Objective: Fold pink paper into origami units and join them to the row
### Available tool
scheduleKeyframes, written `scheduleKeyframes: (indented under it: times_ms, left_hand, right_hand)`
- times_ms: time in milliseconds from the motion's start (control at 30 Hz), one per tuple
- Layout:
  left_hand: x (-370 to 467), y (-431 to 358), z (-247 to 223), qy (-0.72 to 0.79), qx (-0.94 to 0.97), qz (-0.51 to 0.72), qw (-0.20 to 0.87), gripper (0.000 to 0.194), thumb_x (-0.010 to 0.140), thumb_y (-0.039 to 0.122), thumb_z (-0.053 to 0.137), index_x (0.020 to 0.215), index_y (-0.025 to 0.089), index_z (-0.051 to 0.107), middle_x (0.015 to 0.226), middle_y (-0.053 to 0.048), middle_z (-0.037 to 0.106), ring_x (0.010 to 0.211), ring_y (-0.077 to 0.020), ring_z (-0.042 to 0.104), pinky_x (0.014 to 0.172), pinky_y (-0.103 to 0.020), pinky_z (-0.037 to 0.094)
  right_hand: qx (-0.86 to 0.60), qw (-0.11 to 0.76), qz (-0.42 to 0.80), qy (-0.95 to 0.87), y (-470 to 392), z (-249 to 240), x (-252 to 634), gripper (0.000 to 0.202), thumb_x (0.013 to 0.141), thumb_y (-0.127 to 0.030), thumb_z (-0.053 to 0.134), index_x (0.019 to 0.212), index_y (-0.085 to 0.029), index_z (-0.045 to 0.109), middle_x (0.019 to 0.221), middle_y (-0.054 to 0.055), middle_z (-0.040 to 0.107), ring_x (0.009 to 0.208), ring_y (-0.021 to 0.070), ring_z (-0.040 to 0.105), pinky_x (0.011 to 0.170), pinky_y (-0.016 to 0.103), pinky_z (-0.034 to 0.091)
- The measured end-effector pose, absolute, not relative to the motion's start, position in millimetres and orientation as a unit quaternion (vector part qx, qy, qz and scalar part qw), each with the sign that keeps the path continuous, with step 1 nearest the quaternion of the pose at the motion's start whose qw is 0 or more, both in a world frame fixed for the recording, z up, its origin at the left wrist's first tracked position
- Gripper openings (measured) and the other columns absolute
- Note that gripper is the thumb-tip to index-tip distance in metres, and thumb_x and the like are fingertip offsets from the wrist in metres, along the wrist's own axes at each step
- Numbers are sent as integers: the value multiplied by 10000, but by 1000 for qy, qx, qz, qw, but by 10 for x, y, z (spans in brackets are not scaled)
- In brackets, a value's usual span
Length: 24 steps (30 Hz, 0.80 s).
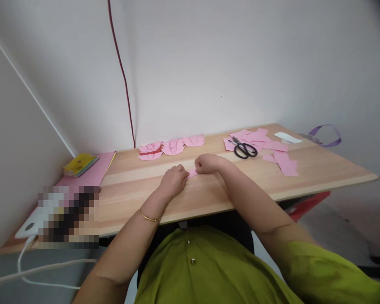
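A small piece of pink paper lies between my two hands over the middle of the wooden table. My left hand has its fingers closed on the paper's left end. At the other end, my right hand is curled with its fingers pressed on the paper. Both hands hide most of the piece. Beyond them, near the wall, folded pink paper shapes stand in a row, with a red strip at the left one.
Black-handled scissors rest on pink paper pieces at the right, near a white strip. At the left are a yellow packet, a pink sheet and a white device with a cable.
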<state>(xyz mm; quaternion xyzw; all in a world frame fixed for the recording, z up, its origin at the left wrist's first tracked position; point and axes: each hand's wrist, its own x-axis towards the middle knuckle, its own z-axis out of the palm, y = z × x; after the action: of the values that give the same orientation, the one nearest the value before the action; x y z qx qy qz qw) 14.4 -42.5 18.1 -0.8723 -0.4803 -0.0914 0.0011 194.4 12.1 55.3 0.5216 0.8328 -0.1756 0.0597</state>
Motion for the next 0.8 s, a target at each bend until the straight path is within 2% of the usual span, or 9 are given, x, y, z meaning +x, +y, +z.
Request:
scheduleKeyframes:
  times_ms: [233, 433, 800]
  left_hand:
    - [137, -430, 179, -478, -874, -89, 11, 273, 881, 246, 453, 1017, 196, 685, 956, -87, 592, 888, -205, 546, 804, -340, 451]
    - [145, -427, 185, -478, -874, -90, 5, 278, 882, 244, 456, 1029, 191, 685, 963, -89, 592, 885, -202, 547, 797, -334, 452]
    - [140, -423, 173, -478, -873, -95, 4, 273, 878, 235, 459, 1032, 195, 681, 958, -88, 588, 893, -202, 548, 810, -339, 453]
  right_hand:
    - [511, 48, -191, 836, 140, 539, 2003, 195, 753, -367, 568, 823, -200, 639, 834, 29, 673, 740, 152, 588, 577, 216, 362]
    - [517, 47, -191, 833, 123, 508, 1934, 126, 705, -296, 609, 770, -193, 641, 809, 32, 672, 727, 158, 581, 573, 226, 350]
    - [490, 38, -206, 846, 127, 481, 1947, 164, 727, -347, 602, 781, -196, 637, 794, 17, 672, 708, 136, 577, 535, 206, 344]
